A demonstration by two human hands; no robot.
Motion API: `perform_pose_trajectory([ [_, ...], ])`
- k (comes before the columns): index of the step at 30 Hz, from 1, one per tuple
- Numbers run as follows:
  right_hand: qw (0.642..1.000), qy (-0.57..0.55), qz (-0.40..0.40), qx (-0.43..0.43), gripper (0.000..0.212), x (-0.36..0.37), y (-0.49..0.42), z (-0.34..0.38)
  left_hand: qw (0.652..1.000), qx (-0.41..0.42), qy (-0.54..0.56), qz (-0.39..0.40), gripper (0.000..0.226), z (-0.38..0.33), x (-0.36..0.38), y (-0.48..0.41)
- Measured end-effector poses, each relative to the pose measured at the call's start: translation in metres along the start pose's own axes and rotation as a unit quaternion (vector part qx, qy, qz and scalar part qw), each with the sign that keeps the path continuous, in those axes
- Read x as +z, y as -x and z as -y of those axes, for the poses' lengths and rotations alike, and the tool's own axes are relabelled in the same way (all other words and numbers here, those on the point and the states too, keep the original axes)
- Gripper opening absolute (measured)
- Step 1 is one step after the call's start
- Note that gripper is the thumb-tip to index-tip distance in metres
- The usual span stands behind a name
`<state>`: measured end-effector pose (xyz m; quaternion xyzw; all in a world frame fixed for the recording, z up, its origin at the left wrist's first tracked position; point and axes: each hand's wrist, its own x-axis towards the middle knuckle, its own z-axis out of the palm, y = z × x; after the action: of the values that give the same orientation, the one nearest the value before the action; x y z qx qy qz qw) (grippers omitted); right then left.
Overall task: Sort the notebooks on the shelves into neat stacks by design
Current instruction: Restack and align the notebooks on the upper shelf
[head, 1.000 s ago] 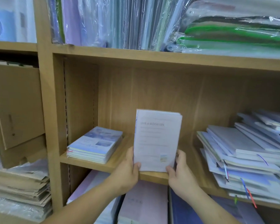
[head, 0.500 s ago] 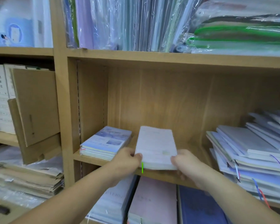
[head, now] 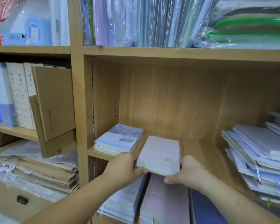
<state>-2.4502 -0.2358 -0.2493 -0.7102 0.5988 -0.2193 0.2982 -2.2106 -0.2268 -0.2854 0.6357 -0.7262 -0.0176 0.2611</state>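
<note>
— What have you got hold of?

— A small stack of pale lilac paper-covered notebooks (head: 160, 152), lying nearly flat low in the head view, about six o'clock. My left hand (head: 126, 167) has its fingers wrapped round the stack's left edge. My right hand (head: 187, 171) clasps the near right corner, thumb beneath.

— Where does it sit?

— On the middle wooden shelf board (head: 197, 149), its near end jutting past the front lip. Whether the far end touches the wood I cannot tell. At its nine o'clock, just beside, is the squared stack of blue sky-print notebooks (head: 120, 139). At three o'clock, well apart, is the slumped pile of lilac and white notebooks (head: 257, 152).

— Which step, then?

— Setting down one design's stack, I judge. The next move calls for sliding it back toward twelve o'clock, edges square and parallel to the blue stack, then letting go.
</note>
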Motion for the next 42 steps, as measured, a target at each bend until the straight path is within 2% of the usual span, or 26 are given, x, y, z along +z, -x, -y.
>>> perform_pose_trajectory([
  [2,1.000,0.000,-0.029,0.002,0.032,0.006,-0.007,0.000,0.999,-0.013,-0.038,-0.013,0.048,-0.001,-0.003,-0.005],
  [5,0.999,-0.009,-0.040,0.025,0.035,0.010,-0.015,0.002,0.998,-0.049,-0.032,-0.018,0.046,-0.001,0.000,-0.012],
  [9,0.995,0.066,-0.053,0.058,0.063,0.012,-0.025,0.003,0.997,-0.074,-0.017,-0.028,0.040,0.004,0.012,-0.015],
  [13,0.993,0.094,-0.058,0.041,0.047,0.010,-0.025,-0.001,0.997,-0.057,0.012,-0.042,0.043,0.011,0.023,-0.011],
  [20,0.987,0.139,-0.085,0.019,0.041,0.011,-0.022,-0.003,0.991,-0.077,0.107,-0.012,0.039,0.010,0.023,-0.017],
  [23,0.982,0.158,-0.100,0.016,0.039,0.012,-0.016,-0.002,0.986,-0.080,0.144,0.007,0.032,0.005,0.022,-0.019],
  [26,0.984,0.146,-0.105,0.012,0.033,0.012,-0.012,-0.003,0.974,-0.087,0.208,0.028,0.013,0.004,0.026,-0.019],
  [29,0.983,0.144,-0.108,0.015,0.034,0.011,-0.010,-0.002,0.961,-0.094,0.259,0.018,0.008,0.004,0.031,-0.016],
  [36,0.987,0.132,-0.092,0.010,0.035,0.010,-0.009,-0.001,0.965,-0.101,0.242,0.019,0.012,0.003,0.021,-0.003],
  [39,0.991,0.121,-0.063,0.009,0.028,-0.010,0.002,0.007,0.984,-0.081,0.146,-0.057,0.022,-0.006,0.009,0.001],
  [42,0.988,0.142,-0.065,-0.009,0.040,-0.045,0.020,0.015,0.980,-0.034,0.170,-0.092,0.017,-0.038,-0.003,0.001],
])
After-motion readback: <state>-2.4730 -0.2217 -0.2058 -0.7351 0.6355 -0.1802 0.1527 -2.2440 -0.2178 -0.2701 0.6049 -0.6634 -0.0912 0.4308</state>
